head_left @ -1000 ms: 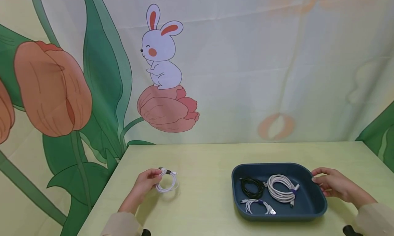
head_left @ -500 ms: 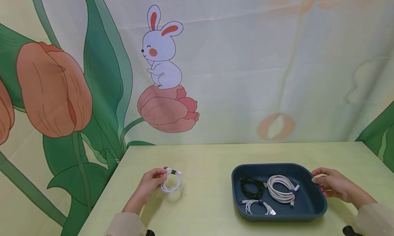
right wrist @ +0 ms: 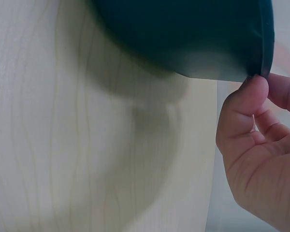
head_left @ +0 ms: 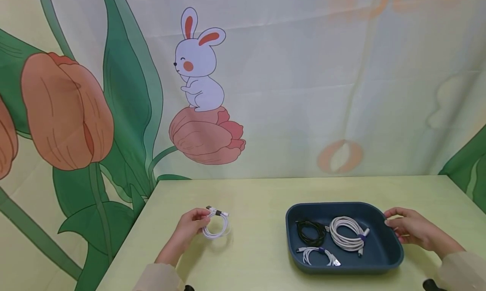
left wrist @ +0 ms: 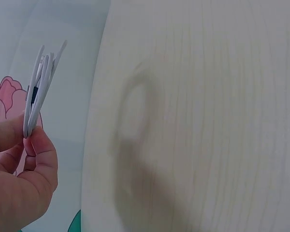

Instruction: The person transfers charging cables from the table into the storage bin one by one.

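Between thumb and fingers, my left hand [head_left: 191, 224] pinches a coiled white charging cable [head_left: 215, 236] with a dark tie near its plugs. In the left wrist view the cable coil [left wrist: 37, 96] stands upright from the fingertips, above the table, its shadow falling on the wood. My right hand [head_left: 414, 230] grips the right rim of a dark blue tray [head_left: 379, 257]. The right wrist view shows thumb and forefinger on the tray's edge [right wrist: 267, 43]. Inside the tray lie a black coiled cable [head_left: 305, 239], a thick white coiled cable [head_left: 336, 238] and a smaller white cable [head_left: 309, 254].
A pale wooden table [head_left: 258, 223] carries the tray on its right half. Behind it hangs a cloth backdrop [head_left: 288, 92] printed with tulips and a rabbit. Bare tabletop lies between the left hand and the tray.
My left hand has shifted a little to the right with the white charging cable. The right hand and the tray have stayed in place.
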### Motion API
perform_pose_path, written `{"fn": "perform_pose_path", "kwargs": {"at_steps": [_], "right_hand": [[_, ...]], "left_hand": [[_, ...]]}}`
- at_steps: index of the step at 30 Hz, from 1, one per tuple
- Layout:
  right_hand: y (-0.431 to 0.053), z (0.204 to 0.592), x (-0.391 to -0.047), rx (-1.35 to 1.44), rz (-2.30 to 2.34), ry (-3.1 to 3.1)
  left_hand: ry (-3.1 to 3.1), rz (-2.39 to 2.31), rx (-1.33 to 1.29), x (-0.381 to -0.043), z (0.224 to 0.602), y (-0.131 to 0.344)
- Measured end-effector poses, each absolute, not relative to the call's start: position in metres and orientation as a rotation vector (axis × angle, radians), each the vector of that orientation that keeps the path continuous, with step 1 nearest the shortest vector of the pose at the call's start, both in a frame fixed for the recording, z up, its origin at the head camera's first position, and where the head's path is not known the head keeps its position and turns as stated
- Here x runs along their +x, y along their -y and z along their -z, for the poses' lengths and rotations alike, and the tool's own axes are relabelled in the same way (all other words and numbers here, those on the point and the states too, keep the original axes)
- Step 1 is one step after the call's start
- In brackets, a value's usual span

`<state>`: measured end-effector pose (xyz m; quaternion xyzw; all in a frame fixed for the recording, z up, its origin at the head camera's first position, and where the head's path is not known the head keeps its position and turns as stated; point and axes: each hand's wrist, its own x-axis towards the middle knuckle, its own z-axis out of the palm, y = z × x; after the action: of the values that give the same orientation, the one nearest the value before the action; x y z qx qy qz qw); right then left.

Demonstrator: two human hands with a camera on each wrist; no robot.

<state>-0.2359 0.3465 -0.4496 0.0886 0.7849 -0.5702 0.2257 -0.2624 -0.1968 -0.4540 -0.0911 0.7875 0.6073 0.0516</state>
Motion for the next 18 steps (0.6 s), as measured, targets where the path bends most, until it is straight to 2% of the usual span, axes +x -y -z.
{"fn": "perform_pose_path", "kwargs": {"at_steps": [18], "right_hand": [[-0.348, 0.450, -0.235, 0.182, 1.588, -2.142]], "left_hand": [[-2.352, -1.915, -0.257, -0.259, 0.455, 0.182]]}}
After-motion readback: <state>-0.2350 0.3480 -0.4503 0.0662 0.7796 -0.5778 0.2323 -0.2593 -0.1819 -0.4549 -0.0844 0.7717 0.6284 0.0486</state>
